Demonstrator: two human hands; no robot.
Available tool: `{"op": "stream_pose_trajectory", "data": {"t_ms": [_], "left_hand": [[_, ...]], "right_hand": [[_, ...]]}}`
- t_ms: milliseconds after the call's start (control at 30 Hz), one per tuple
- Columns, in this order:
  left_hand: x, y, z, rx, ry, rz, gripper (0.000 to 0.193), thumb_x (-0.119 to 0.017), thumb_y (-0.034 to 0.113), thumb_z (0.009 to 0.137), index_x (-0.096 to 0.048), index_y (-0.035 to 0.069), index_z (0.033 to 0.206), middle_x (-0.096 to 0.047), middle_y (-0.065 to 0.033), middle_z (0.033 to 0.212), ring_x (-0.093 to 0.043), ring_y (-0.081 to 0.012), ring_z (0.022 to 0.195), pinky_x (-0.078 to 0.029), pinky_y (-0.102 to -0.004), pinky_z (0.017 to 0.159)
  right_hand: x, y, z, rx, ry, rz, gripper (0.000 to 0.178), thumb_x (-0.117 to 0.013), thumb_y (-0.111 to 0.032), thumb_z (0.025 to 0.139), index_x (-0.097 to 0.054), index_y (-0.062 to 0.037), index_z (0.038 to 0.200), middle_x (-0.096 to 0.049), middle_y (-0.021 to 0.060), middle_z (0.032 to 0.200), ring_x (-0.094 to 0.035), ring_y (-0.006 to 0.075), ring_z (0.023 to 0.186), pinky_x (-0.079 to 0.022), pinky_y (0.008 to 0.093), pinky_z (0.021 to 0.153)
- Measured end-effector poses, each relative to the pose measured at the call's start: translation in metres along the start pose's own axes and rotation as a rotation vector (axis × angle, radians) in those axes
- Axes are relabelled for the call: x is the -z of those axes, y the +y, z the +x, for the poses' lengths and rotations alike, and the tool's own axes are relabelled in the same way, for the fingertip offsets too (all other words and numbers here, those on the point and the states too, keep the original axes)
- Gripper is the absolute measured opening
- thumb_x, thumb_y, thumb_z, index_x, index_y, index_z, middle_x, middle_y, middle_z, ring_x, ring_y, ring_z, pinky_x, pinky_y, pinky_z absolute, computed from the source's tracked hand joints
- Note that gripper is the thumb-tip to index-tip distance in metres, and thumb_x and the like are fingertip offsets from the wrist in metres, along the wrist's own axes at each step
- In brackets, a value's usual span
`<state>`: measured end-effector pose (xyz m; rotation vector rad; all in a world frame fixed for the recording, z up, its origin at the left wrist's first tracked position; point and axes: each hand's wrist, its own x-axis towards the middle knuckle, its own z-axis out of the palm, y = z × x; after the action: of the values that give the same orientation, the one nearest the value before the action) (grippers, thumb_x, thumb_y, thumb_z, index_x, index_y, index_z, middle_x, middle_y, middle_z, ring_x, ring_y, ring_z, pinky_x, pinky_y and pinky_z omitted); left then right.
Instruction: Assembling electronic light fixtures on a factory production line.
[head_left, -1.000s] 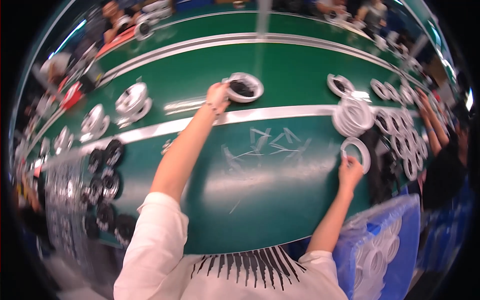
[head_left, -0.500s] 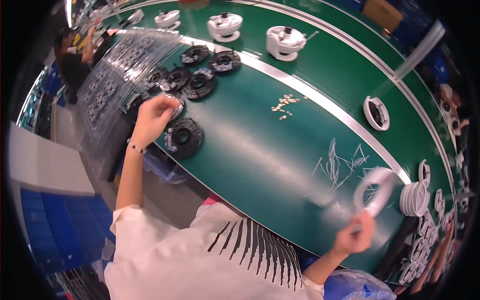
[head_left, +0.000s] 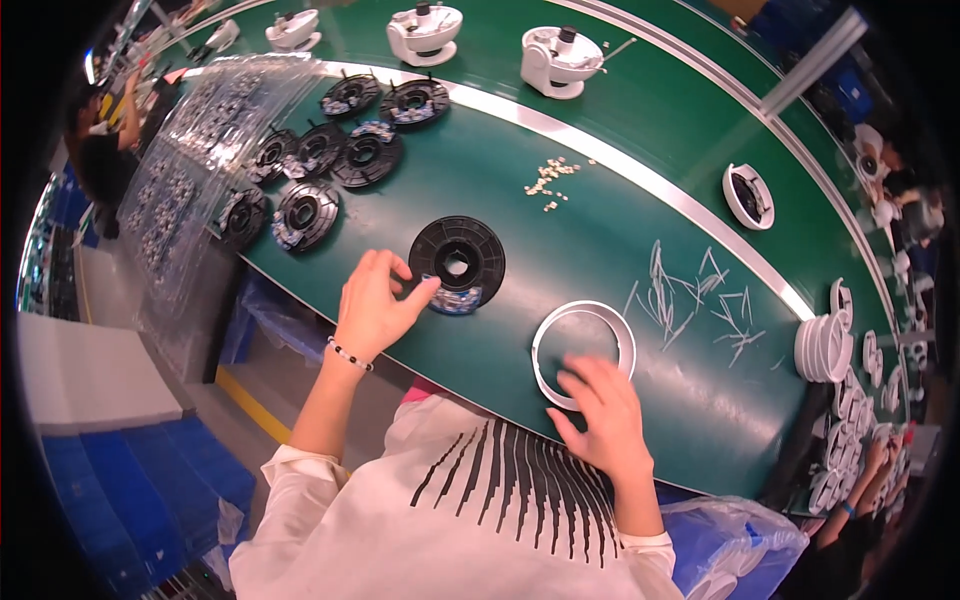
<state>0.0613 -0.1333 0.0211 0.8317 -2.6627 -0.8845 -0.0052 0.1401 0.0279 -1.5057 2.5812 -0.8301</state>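
Note:
A round black plastic disc lies on the green table in front of me, with a hole at its centre and a bundle of small blue and white parts along its near edge. My left hand is at that edge, thumb and fingers apart, the thumb tip close to or touching the bundle. To the right, a white plastic ring rests on the table. Over its near right side is my right hand, fingers spread, partly covering the rim. Whether its fingertips touch the ring I cannot tell.
Several similar black discs sit at the left beside clear plastic trays. Small pale pieces and thin clear strips are scattered ahead. White rings are stacked at right. White housings stand on the green belt beyond.
One black disc has come from the left group to the middle with my left hand. The white ring, held up at the right before, now lies on the table, my right hand having moved left.

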Motion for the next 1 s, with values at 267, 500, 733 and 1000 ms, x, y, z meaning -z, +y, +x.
{"op": "stream_pose_trajectory", "data": {"t_ms": [267,500,733,1000], "left_hand": [[-0.034,0.01,0.056,-0.134,-0.107,-0.022,0.036,-0.063,0.021,0.071,-0.049,-0.001,0.096,-0.057,-0.0179,0.089,-0.056,-0.0281,0.084,-0.044,-0.0342,0.072],[-0.059,0.037,0.061,-0.023,-0.325,-0.899,0.02,-0.052,-0.001,0.079,-0.041,0.003,0.096,-0.056,-0.006,0.088,-0.054,-0.0104,0.082,-0.045,-0.0233,0.071],[-0.11,0.109,0.063,-0.107,-0.213,-1.244,0.019,-0.051,0.003,0.081,-0.042,0.002,0.098,-0.053,-0.0062,0.091,-0.052,-0.0099,0.082,-0.044,-0.0221,0.072],[-0.108,0.119,0.058,0.424,-0.947,-1.897,0.045,-0.036,0.036,0.083,-0.047,0.005,0.112,-0.052,-0.0125,0.109,-0.051,-0.0258,0.1,-0.039,-0.0407,0.09]], "right_hand": [[0.017,0.008,0.031,-0.288,-0.153,0.018,0.099,-0.078,-0.032,0.047,-0.029,-0.0006,0.126,-0.02,0.0218,0.133,-0.02,0.0402,0.122,-0.022,0.0476,0.097],[0.003,0.041,0.034,-0.226,0.45,0.424,0.099,-0.079,-0.027,0.047,-0.027,0.0005,0.127,-0.032,0.015,0.127,-0.037,0.0266,0.116,-0.031,0.0371,0.096],[-0.002,0.045,0.083,-0.379,0.622,0.465,0.108,-0.08,-0.038,0.048,-0.019,0.001,0.128,-0.02,0.0259,0.131,-0.023,0.0365,0.121,-0.023,0.044,0.098],[0.013,0.05,0.069,-0.435,0.413,0.198,0.115,-0.081,-0.04,0.044,-0.018,0.0025,0.13,-0.031,0.0252,0.126,-0.033,0.0368,0.116,-0.027,0.0418,0.097]]}}
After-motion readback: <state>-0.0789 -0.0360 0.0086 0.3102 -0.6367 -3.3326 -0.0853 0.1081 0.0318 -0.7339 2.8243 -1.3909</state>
